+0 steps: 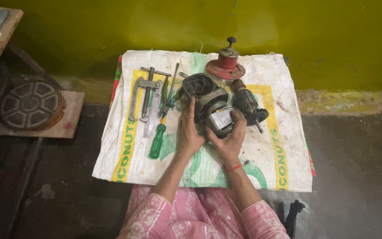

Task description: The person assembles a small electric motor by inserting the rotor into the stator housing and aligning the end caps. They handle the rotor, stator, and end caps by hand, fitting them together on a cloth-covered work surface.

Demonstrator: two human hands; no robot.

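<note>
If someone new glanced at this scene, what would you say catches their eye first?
Most striking is the grey metal motor housing at the middle of the white woven sack, cupped between the left hand and the right hand. Just behind it stands a red disc-shaped part against the bright yellow-green wall. To the left lie a green-handled screwdriver and a metal puller.
</note>
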